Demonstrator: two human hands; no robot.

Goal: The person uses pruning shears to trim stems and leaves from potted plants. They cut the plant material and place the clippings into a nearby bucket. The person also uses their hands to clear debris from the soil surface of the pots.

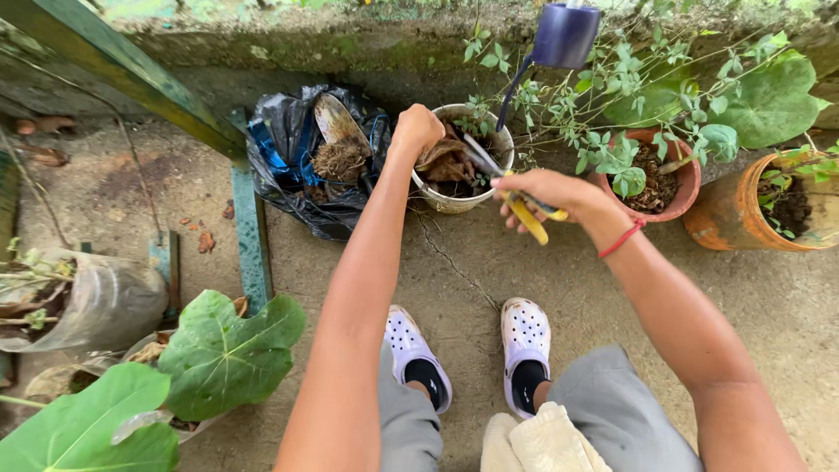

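1. White perforated clogs (463,350) sit nearest on the cracked concrete, the person crouched above them in grey shorts.
2. Big green leaves (227,350) spread at the near left, growing out of a clear plastic bag (96,301) of soil and dry stems.
3. Further out, the right hand (551,192) is closed around yellow-handled scissors (511,188), blades pointing into the white pot (454,203).
4. That pot holds dark soil and dry brown leaves (441,157); the left hand (415,129), fingers curled shut, grips those leaves at the pot's left rim.
5. Just left, a black plastic bag (288,131) holds clumped roots and debris.
6. To the right, a terracotta pot (686,188) and an orange pot (743,227) carry leafy plants in dark soil.
7. Farthest, a dark blue watering can (564,37) rests by the mossy wall.
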